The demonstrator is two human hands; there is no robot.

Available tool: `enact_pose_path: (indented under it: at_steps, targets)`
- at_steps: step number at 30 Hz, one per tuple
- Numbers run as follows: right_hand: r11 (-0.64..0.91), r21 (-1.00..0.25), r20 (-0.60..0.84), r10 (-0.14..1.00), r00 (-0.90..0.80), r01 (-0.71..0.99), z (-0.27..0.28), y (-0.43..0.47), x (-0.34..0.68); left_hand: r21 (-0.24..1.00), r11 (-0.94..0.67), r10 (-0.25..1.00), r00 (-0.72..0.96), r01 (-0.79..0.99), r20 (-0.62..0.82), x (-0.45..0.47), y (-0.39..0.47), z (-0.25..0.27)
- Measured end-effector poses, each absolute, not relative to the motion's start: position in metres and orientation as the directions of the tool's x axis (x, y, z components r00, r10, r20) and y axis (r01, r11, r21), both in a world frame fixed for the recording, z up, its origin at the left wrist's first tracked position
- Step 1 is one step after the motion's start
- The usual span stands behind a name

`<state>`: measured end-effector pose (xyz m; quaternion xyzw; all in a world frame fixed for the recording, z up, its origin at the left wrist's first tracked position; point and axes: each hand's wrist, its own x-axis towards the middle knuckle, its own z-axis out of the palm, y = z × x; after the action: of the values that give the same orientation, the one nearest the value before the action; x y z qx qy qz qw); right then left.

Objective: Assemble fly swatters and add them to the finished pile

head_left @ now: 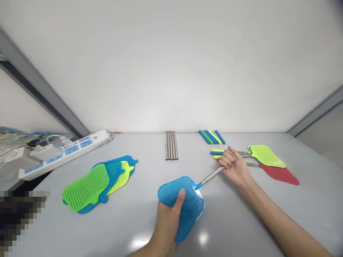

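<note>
My left hand [170, 217] grips the blue mesh head of a fly swatter [191, 200], thumb flat on its face and fingers hidden behind. From that head a metal rod [213, 175] runs up to my right hand [234, 166], which is closed around its far end. Any handle inside that fist is hidden. Behind the right hand lie fly swatters with metal rods, with a yellow-green head [268, 156] over a red head [280, 174]. On the left rests a pile of loose swatter heads, a green one [87, 185] on top of blue ones and a yellow one [122, 178].
Several metal rods [171, 145] lie side by side at the back middle. Right of them are several blue, green and yellow handles [211, 137]. A white power strip [72, 151] with plugs runs along the grey table's [144, 160] left edge. A white wall stands behind.
</note>
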<state>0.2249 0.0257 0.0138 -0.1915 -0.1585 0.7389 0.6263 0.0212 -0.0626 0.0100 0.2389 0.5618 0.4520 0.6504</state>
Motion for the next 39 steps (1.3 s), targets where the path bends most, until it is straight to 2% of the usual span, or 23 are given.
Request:
enact_pose_path:
  at_steps: [6, 10, 16, 22, 28, 31, 34, 39]
  targets:
    - [-0.163, -0.517, -0.092, 0.987, -0.135, -0.840, 0.008, 0.028, 0.224, 0.797, 0.501, 0.840, -0.034, -0.336, -0.542, 0.021, -0.063, 0.008]
    - [-0.162, -0.504, -0.095, 0.987, -0.132, -0.849, 0.003, 0.029, 0.223, 0.782, 0.509, 0.832, -0.027, -0.360, -0.554, 0.020, -0.062, 0.009]
    - [-0.083, -0.563, -0.083, 0.996, -0.044, -0.822, 0.000, 0.027, 0.222, 0.687, 0.596, 0.767, 0.039, -0.416, -0.641, 0.018, -0.058, 0.015]
    - [-0.070, -0.510, -0.081, 0.996, -0.034, -0.857, -0.001, 0.026, 0.221, 0.611, 0.686, 0.695, 0.106, -0.395, -0.711, 0.013, -0.051, 0.019]
    - [-0.060, -0.535, -0.086, 0.996, -0.016, -0.843, -0.004, 0.028, 0.220, 0.591, 0.702, 0.690, 0.173, -0.396, -0.703, 0.007, -0.047, 0.014]
    - [-0.070, -0.500, -0.080, 0.996, -0.034, -0.863, 0.000, 0.028, 0.221, 0.583, 0.706, 0.682, 0.165, -0.402, -0.712, 0.006, -0.045, 0.011]
    - [-0.083, -0.459, -0.068, 0.996, -0.059, -0.885, 0.008, 0.027, 0.221, 0.581, 0.694, 0.704, 0.228, -0.426, -0.673, 0.003, -0.041, 0.009]
    - [-0.099, -0.335, -0.029, 0.995, -0.095, -0.937, 0.017, 0.028, 0.221, 0.641, 0.634, 0.769, 0.261, -0.432, -0.584, 0.000, -0.034, 0.017]
